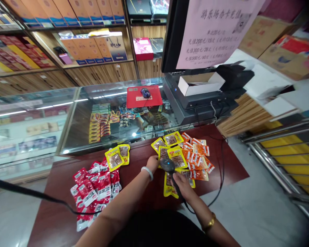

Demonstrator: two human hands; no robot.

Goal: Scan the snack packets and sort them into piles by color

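My right hand (183, 187) grips a black corded barcode scanner (168, 166), its head pointed at a pile of yellow snack packets (177, 156) on the dark red counter (144, 206). My left hand (152, 163), a pale bangle on its wrist, rests its fingers on the edge of a yellow packet in that pile. Orange packets (199, 159) lie just right of the yellow ones. Two more yellow packets (117, 156) sit to the left, above a heap of red packets (95, 188).
A glass display case (74, 113) runs behind the counter, with a red mouse pad and mouse (145, 93) on top. A till with a monitor (175, 34), a paper notice and an open white box (199, 82) stands at right. Shelves of boxes fill the back wall. The scanner cable (220, 178) loops right.
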